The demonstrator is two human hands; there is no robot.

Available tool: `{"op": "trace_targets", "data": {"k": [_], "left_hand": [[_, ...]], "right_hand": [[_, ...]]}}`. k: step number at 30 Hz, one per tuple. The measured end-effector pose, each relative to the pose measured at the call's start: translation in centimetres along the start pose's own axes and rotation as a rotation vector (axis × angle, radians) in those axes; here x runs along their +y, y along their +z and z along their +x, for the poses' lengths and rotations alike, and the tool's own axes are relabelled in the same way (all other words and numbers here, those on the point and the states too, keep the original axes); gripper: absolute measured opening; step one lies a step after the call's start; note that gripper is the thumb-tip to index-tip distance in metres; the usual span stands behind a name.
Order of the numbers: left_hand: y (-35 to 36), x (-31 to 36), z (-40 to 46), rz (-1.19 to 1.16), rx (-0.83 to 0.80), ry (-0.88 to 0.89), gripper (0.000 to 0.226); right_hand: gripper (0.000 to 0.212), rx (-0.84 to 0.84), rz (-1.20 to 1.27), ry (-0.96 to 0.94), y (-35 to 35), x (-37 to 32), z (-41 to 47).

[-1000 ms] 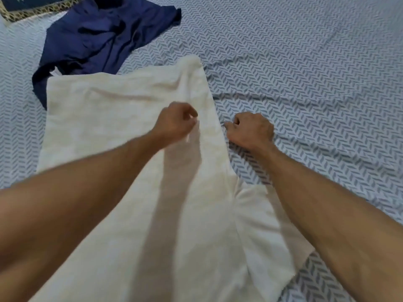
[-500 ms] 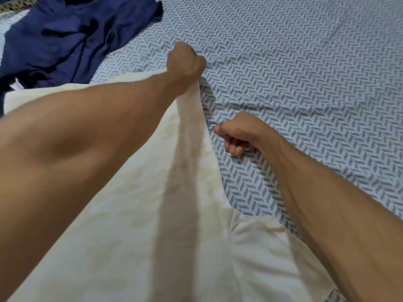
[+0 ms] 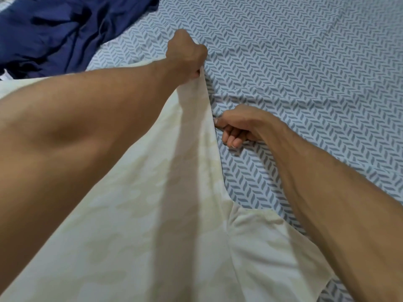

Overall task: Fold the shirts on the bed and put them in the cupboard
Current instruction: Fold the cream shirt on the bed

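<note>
A cream-white shirt (image 3: 152,214) lies spread on the bed, filling the lower left of the head view, with one short sleeve (image 3: 272,247) sticking out at the lower right. My left hand (image 3: 185,55) grips the shirt's far right corner and holds it raised off the bed. My right hand (image 3: 237,127) pinches the shirt's right side edge lower down, its fingers curled. A crumpled navy blue shirt (image 3: 58,29) lies at the top left. My left forearm hides much of the white shirt's left half.
The bed sheet (image 3: 305,73) is pale blue with a darker herringbone pattern and stretches across the whole right and top of the view. No cupboard is in view.
My left hand has moved away from me along the shirt's edge to its far corner and lifted it. My right hand has turned and taken the side edge.
</note>
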State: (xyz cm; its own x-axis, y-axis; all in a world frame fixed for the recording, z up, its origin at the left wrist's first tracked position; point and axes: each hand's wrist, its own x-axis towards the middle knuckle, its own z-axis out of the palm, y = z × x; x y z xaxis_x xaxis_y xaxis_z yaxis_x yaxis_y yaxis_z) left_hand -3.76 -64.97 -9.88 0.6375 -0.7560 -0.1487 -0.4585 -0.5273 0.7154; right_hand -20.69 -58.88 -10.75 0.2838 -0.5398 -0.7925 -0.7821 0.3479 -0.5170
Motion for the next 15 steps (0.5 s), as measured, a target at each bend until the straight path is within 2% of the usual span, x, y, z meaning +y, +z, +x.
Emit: {"op": "trace_targets", "data": {"k": [4,7,8,11,13,15], "left_hand": [[0.5,-1.0,0.9,-0.13,-0.033,-0.097,0.023],[0.9,-1.4,0.9,-0.2,-0.039,-0.098,0.011],[1.0,-1.5,0.8,-0.214,-0.054,-0.082,0.015],[0.4,-1.0,-0.1,-0.337,-0.178,-0.053,0.006],[-1.3,-1.4,-1.0,-0.415,-0.292,-0.054,0.027],[-4.0,-3.4,-2.0,-0.332,-0.291,0.047,0.04]], "right_hand": [[0.046,-0.008,-0.113,0.057,-0.3,0.0,0.0],[0.046,0.005,-0.103,0.059,-0.2,0.0,0.0],[0.045,0.009,-0.098,0.058,-0.1,0.0,0.1],[0.042,0.027,-0.069,0.041,0.0,0.1,0.0],[0.04,0.034,-0.029,0.026,0.2,0.3,-0.1],[0.039,0.059,0.031,0.021,0.4,0.4,0.0]]}}
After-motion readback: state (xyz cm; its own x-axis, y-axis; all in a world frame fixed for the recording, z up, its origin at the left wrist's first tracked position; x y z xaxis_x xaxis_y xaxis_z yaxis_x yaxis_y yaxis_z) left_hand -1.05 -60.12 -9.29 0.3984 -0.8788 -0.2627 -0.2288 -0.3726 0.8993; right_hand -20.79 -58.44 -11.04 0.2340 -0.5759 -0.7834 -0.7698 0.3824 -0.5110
